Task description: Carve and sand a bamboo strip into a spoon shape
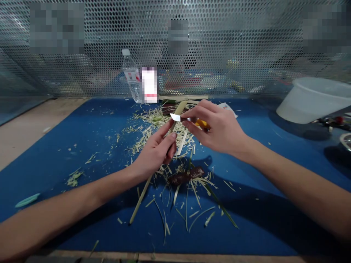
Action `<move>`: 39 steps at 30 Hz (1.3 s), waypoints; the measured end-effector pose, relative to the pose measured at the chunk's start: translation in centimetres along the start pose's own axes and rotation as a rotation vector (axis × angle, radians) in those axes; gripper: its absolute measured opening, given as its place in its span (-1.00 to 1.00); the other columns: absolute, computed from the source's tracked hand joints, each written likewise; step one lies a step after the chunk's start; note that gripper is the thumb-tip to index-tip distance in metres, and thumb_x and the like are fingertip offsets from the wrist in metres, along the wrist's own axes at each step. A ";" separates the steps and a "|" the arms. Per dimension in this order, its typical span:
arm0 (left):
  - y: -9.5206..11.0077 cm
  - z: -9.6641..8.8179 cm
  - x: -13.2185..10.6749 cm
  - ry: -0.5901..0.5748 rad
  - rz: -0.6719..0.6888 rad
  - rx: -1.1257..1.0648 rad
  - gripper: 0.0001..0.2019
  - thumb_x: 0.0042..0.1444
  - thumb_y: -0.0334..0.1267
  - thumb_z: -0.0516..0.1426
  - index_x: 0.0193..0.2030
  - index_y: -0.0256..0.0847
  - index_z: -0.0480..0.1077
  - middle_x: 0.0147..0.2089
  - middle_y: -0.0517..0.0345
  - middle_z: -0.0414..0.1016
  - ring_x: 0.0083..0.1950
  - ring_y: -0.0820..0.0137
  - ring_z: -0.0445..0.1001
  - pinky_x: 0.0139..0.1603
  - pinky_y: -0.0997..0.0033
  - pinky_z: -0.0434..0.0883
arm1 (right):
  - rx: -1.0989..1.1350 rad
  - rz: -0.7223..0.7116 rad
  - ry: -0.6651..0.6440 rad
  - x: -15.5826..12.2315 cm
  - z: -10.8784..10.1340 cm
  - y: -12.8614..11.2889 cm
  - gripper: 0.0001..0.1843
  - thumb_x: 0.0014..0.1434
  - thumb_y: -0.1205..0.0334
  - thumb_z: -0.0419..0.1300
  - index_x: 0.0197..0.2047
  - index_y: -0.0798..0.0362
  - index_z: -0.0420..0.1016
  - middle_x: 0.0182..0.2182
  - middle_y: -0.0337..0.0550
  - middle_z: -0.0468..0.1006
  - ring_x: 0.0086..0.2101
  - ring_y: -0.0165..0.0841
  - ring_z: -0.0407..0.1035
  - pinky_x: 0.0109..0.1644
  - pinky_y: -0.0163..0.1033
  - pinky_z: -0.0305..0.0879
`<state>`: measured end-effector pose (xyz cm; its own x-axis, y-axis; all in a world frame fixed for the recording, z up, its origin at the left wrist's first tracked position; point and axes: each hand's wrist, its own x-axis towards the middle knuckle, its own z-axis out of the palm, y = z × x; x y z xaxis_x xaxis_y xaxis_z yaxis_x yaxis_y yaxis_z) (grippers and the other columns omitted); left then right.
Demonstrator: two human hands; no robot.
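My left hand (157,148) is closed around a long, narrow pale-green strip (141,201) that looks like bamboo. The strip's lower end slants down toward the table's front, and its wider upper end points away from me. In my right hand (216,122) is a utility knife (202,124) with a yellow handle, pinched close to its short bright blade. That blade lies across the strip just beyond my left fingertips; whether it cuts in, I cannot tell. Below my hands, a dark brown block (188,175) rests among thin shavings (156,135).
A blue mat (95,146) covers the table. Against the perforated metal screen (208,44) stand a clear water bottle (131,78) and a phone (149,84). A whitish plastic tub (315,100) sits at the right. A turquoise piece (27,200) lies at the left.
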<state>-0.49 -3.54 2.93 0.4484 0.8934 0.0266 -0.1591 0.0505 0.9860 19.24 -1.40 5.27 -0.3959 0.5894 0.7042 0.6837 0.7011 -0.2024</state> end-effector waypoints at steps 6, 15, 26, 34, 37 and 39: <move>0.4 0.4 -0.1 -0.019 -0.050 -0.124 -0.32 0.32 -0.18 0.12 0.52 -0.09 -0.01 -0.65 0.42 0.18 -0.65 0.55 -0.01 -0.65 0.56 0.01 | -0.011 -0.005 0.003 0.0 0.2 0.4 -0.77 0.34 0.13 0.11 -0.09 0.00 0.57 -0.21 -0.09 0.57 -0.36 -0.39 0.39 -0.37 -0.27 0.18; 0.4 0.6 0.2 -0.007 -0.086 -0.218 -0.31 0.33 -0.26 0.09 0.54 -0.13 -0.06 -0.66 0.43 0.18 -0.69 0.57 0.00 -0.69 0.57 0.02 | -0.114 -0.007 0.022 0.1 0.4 1.1 -0.73 0.34 0.09 0.11 -0.09 -0.02 0.60 -0.23 -0.13 0.58 -0.39 -0.41 0.40 -0.39 -0.28 0.16; 0.8 1.3 0.9 0.024 -0.121 -0.302 -0.33 0.34 -0.33 0.05 0.54 -0.13 -0.07 -0.68 0.43 0.14 -0.70 0.55 -0.01 -0.72 0.57 -0.01 | -0.212 0.012 0.020 0.2 0.5 1.3 -0.73 0.34 0.06 0.09 -0.12 -0.05 0.58 -0.22 -0.14 0.60 -0.34 -0.37 0.45 -0.42 -0.27 0.09; 0.3 0.9 -0.5 -0.051 -0.154 -0.293 -0.33 0.36 -0.29 0.07 0.54 -0.14 -0.08 -0.68 0.42 0.19 -0.70 0.55 0.03 -0.71 0.58 0.02 | -0.306 0.195 0.146 0.7 -2.1 6.9 -0.78 0.32 0.07 0.10 -0.10 -0.10 0.54 -0.26 -0.12 0.53 -0.28 -0.23 0.42 -0.28 -0.14 0.27; 0.3 0.8 -0.5 -0.043 -0.111 -0.281 -0.34 0.34 -0.32 0.08 0.53 -0.11 -0.04 -0.67 0.41 0.22 -0.69 0.55 0.05 -0.68 0.59 0.07 | -0.281 0.214 0.145 1.0 -2.6 7.2 -0.78 0.32 0.06 0.11 -0.09 -0.08 0.52 -0.27 -0.13 0.53 -0.26 -0.22 0.43 -0.19 -0.10 0.32; 0.2 0.8 -0.3 -0.038 -0.106 -0.293 -0.35 0.33 -0.32 0.08 0.52 -0.12 0.00 -0.68 0.40 0.21 -0.69 0.56 0.03 -0.69 0.59 0.03 | -0.217 0.169 0.128 1.1 -2.3 5.9 -0.76 0.33 0.07 0.09 -0.08 -0.06 0.52 -0.25 -0.12 0.55 -0.26 -0.25 0.43 -0.19 -0.13 0.33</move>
<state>0.08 -4.17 3.22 0.5075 0.8594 -0.0621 -0.3539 0.2736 0.8944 24.28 2.46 6.42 -0.1943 0.6255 0.7557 0.8538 0.4872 -0.1837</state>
